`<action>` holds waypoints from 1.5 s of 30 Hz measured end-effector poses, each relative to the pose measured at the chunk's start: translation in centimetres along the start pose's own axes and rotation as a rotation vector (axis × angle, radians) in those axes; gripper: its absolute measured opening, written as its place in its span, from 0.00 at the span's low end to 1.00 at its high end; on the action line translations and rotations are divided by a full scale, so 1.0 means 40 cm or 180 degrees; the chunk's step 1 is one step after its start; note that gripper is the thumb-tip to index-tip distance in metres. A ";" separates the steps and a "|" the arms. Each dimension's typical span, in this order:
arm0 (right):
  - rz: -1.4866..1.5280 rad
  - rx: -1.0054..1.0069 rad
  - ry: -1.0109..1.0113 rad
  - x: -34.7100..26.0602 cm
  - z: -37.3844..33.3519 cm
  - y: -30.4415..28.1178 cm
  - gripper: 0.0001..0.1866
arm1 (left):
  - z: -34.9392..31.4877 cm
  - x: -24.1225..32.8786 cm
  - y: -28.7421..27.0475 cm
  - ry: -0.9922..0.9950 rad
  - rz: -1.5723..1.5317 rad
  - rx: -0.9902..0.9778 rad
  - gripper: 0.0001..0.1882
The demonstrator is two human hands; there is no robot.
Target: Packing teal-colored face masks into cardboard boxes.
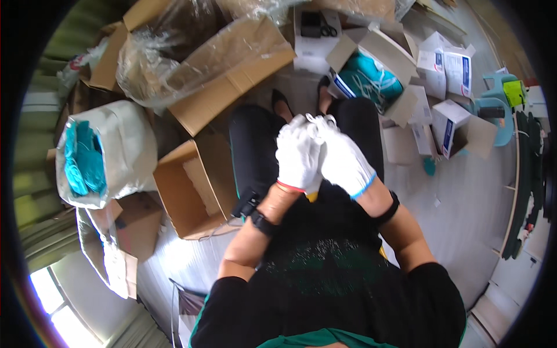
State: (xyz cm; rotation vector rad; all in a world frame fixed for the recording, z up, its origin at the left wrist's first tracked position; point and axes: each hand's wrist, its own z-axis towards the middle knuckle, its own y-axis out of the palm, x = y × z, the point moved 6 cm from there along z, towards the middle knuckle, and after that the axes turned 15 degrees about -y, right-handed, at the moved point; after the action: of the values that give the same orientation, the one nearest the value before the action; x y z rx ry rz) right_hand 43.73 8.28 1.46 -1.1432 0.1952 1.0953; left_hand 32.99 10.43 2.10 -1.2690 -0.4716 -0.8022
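Observation:
White knitted gloves cover both my hands, which meet above my lap. My left hand (296, 152) has a red-edged cuff and curled fingers pressed toward the other hand. My right hand (343, 156), in a blue-edged glove, is closed as well, its fingers pointing away from me. White looped strands (322, 123) stick out at the fingertips; whether they are cord or loose glove fingers I cannot tell. Between the wrists shows a small yellow patch (312, 197). What lies inside the hands is hidden.
At left stand a white sack (130, 153) with teal bundles (86, 159) and an open cardboard box (180, 194). A larger carton (232, 81) with clear plastic lies ahead. To the right are a white box (400, 58) holding teal items, several smaller boxes and a blue stool (503, 124).

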 end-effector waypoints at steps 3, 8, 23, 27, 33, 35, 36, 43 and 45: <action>0.4491 0.1275 0.2012 0.047 -0.067 0.088 0.20 | 0.003 -0.035 0.032 -0.0558 -0.0703 -0.0202 0.10; 0.5487 0.1819 0.2688 0.053 -0.105 -0.027 0.18 | 0.232 -0.052 -0.135 -0.0363 -0.1109 0.0323 0.06; 0.2838 0.2599 0.2873 0.401 -0.218 -0.282 0.12 | 0.717 -0.497 -0.313 -0.1109 0.1979 -0.0337 0.47; 0.2006 0.2363 0.3486 0.635 -0.252 -0.264 0.10 | 0.578 -0.484 -0.157 -0.1048 0.3021 -0.0497 0.55; -0.1516 -0.0626 0.1921 0.839 -0.027 -0.181 0.24 | 0.556 -0.468 -0.150 -0.1045 0.3636 -0.0071 0.61; -0.1675 -0.1052 0.1709 0.891 0.021 -0.146 0.25 | 0.559 -0.479 -0.153 -0.0992 0.3602 -0.0064 0.60; -0.1647 -0.1053 0.1705 0.919 0.028 -0.138 0.25 | 0.557 -0.478 -0.153 -0.0933 0.3573 -0.0033 0.60; -0.2137 -0.2013 0.1329 0.927 0.044 -0.150 0.21 | 0.558 -0.478 -0.139 -0.0878 0.3563 0.0085 0.60; -0.1869 -0.2184 0.1364 0.899 0.028 -0.175 0.15 | 0.559 -0.477 -0.140 -0.0930 0.3559 0.0125 0.59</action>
State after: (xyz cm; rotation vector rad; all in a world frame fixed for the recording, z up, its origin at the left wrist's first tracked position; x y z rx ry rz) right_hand 66.76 30.71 -16.13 -1.8950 -0.2017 0.3719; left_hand 18.92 36.52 -2.05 -1.3635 0.0432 0.3340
